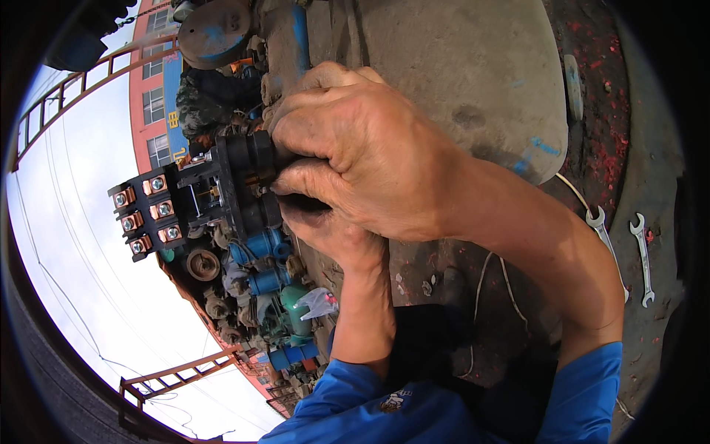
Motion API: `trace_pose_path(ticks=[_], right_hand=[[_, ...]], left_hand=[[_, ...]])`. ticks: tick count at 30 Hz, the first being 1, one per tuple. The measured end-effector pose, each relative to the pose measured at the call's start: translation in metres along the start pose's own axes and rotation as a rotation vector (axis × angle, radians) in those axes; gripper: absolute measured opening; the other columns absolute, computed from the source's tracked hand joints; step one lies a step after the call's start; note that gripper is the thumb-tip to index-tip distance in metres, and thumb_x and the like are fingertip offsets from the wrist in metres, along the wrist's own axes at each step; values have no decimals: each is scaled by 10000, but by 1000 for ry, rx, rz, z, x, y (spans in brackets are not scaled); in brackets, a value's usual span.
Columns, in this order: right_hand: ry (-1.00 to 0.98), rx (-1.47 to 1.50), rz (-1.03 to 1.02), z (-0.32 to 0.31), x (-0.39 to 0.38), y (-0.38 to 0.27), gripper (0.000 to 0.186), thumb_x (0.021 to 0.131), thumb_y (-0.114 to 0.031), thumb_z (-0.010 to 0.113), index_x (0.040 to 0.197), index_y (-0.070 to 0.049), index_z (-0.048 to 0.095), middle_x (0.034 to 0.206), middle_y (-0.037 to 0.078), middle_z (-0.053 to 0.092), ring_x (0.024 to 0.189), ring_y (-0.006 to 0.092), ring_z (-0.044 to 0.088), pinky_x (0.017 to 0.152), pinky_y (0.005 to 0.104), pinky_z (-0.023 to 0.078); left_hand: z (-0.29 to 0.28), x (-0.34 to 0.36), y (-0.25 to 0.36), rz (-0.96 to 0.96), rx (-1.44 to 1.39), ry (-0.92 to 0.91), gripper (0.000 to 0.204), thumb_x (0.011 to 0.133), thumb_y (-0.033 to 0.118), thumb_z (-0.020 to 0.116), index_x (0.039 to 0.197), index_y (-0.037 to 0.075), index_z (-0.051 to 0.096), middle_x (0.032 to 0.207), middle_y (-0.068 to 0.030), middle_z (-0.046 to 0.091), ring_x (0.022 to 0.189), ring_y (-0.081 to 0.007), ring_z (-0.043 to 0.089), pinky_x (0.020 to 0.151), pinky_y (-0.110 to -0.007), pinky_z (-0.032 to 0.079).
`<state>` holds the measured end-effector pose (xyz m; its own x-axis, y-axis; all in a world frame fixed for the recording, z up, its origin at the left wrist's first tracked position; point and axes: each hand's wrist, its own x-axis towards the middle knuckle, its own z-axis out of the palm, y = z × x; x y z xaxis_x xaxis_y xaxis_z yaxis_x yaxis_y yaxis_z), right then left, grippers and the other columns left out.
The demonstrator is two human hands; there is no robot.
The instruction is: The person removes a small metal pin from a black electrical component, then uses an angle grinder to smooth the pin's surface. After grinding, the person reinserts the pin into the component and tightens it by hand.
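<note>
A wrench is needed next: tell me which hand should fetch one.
Right, likely: both wrenches lie beside the right forearm, while the left hand cradles the black contactor from below.

bare concrete floor (444, 66) open above hands, two wrenches (625, 251) lying right, motor pile (259, 296) crowding left

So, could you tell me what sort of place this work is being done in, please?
Probably an outdoor repair or scrap yard: used motors and pumps piled up, two spanners on the dirt ground, and both hands gripping a black electrical contactor.

both hands (347, 170), black contactor (200, 196), wrenches (625, 251)
</note>
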<state>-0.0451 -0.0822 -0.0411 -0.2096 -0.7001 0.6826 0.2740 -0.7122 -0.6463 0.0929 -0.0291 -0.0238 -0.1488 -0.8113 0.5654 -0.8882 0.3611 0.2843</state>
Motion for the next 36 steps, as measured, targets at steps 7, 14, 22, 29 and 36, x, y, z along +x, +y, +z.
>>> trace_pose_path(ticks=[7,14,22,29,36], right_hand=[[-40,-34,-31,0,0,-2,216,925,-255,689,926,-53,767,996,99,737,1106,331,615,1000,474,431],[6,6,28,1,1,-1,220,922,-240,694,967,-38,771,1031,119,734,1136,327,603,1051,479,412],[-2,95,66,4,0,-6,210,921,-197,686,970,-8,762,1049,136,735,1155,327,600,1089,479,382],[53,8,-9,6,-2,-3,199,904,-206,699,935,-17,754,1015,132,737,1143,332,615,1074,479,392],[84,59,31,10,-2,-5,138,853,-174,724,906,-52,758,982,117,730,1102,326,624,1047,473,408]], left_hand=[[12,1,4,-153,-539,263,680,892,262,793,1411,-5,444,1341,-130,558,1194,-222,602,1043,-355,487],[7,-1,1,-209,-501,212,719,905,281,781,1449,-7,410,1377,-144,534,1222,-232,586,1050,-366,480],[9,1,-1,-192,-514,238,740,898,283,786,1455,-14,402,1376,-143,535,1220,-237,585,1050,-371,480],[10,-5,-7,-148,-441,228,746,894,284,790,1455,-17,402,1372,-142,539,1215,-238,586,1048,-372,481],[5,-8,-9,-110,-403,218,753,890,285,793,1456,-21,401,1368,-141,542,1211,-239,587,1047,-373,481]])
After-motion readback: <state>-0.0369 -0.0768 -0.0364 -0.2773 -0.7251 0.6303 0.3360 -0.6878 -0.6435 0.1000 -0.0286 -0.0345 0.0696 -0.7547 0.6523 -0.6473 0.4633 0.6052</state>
